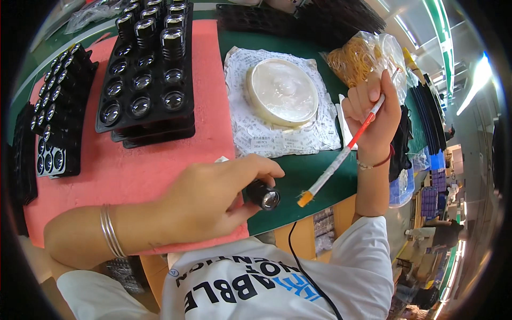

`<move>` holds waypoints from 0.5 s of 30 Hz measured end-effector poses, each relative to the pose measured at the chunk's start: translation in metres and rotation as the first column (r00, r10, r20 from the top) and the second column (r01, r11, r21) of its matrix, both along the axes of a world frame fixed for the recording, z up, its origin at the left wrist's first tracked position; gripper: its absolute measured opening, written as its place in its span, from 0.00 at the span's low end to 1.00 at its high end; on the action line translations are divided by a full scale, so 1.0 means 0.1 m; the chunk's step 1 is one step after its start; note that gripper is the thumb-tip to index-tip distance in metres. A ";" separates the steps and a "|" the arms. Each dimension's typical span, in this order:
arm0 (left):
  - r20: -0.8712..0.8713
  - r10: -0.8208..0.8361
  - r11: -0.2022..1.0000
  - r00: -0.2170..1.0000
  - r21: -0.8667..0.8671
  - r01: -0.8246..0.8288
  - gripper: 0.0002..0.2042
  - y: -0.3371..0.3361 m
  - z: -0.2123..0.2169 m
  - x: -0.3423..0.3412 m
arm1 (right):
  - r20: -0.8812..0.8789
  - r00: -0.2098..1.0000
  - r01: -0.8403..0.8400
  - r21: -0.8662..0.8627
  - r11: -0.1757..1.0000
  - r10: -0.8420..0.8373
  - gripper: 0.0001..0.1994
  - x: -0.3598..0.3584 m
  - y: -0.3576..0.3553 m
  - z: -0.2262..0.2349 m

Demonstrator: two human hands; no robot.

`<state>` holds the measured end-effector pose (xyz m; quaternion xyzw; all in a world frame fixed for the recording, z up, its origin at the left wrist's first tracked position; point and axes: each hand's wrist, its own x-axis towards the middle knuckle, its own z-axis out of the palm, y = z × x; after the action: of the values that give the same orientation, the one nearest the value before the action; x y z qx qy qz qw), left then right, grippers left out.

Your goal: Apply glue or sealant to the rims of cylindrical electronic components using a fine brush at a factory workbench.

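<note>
Black lens trays (144, 80) sit on the pink mat (133, 170); the left hand (213, 197) has fingers clamped around a small black lens barrel (264, 195), while the right hand (373, 114) grips a red-handled brush (341, 154) beside the round white tub (281, 92)

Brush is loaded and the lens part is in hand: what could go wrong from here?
1. The brush tip in the right hand hangs beside the glass front of the black lens part held by the left hand; a slip might smear the glass.
2. The open dish of white paste lies close under the right hand and could be knocked.
</note>
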<state>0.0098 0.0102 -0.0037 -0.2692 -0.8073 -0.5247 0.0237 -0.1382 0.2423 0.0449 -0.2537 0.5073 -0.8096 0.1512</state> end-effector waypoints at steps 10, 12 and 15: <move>0.261 -0.030 0.986 0.965 0.167 -0.014 0.22 -0.01 0.02 -0.02 | 0.044 0.990 -0.132 -0.092 0.987 0.136 0.19 -0.03 0.01 -0.01; 0.255 -0.037 0.985 0.966 0.174 -0.009 0.22 -0.02 0.01 -0.04 | 0.052 0.990 -0.128 -0.096 0.987 0.134 0.19 -0.03 0.02 0.00; 0.234 -0.041 0.982 0.971 0.189 -0.004 0.22 -0.02 -0.01 -0.04 | 0.050 0.988 -0.138 -0.102 0.985 0.144 0.19 -0.04 0.02 -0.01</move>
<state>0.0063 0.0086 -0.0043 -0.2089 -0.7484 -0.6273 -0.0524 -0.1421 0.2442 0.0444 -0.2729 0.4430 -0.8278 0.2098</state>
